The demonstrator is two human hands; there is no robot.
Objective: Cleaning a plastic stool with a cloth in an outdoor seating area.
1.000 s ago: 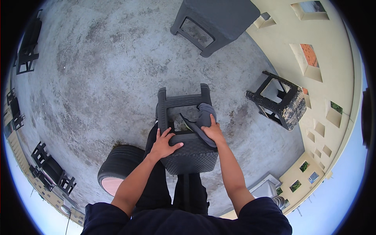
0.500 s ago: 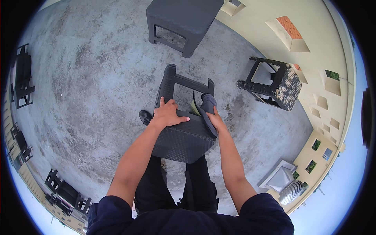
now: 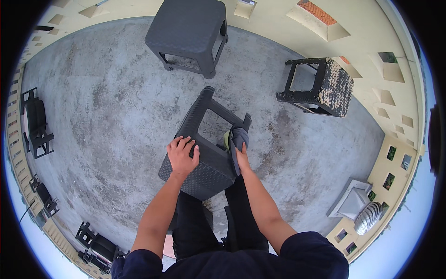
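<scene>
A dark grey plastic stool [image 3: 209, 179] with a woven-patterned seat lies tipped on its side in front of my legs, its legs pointing away from me. My left hand [image 3: 182, 156] grips its upper left side, fingers bent over the surface and thumb toward the middle. In my right hand [image 3: 243, 160] is a folded grey cloth [image 3: 239, 138] with a yellow-green face, pressed against the stool's right side near a leg. The palm and some fingers of that hand are hidden behind the cloth.
Another dark grey stool [image 3: 186, 32] stands upright farther ahead. To the right, a black stool [image 3: 337, 88] with a pale, flaking seat lies on its side by the cream wall [image 3: 367, 18]. Several black stools lie along the left. A metal roof vent [image 3: 367, 218] is at lower right.
The stool has turned and shifted slightly left and nearer to me. My left hand has moved left along it; my right hand has moved closer with the cloth. The view has shifted too.
</scene>
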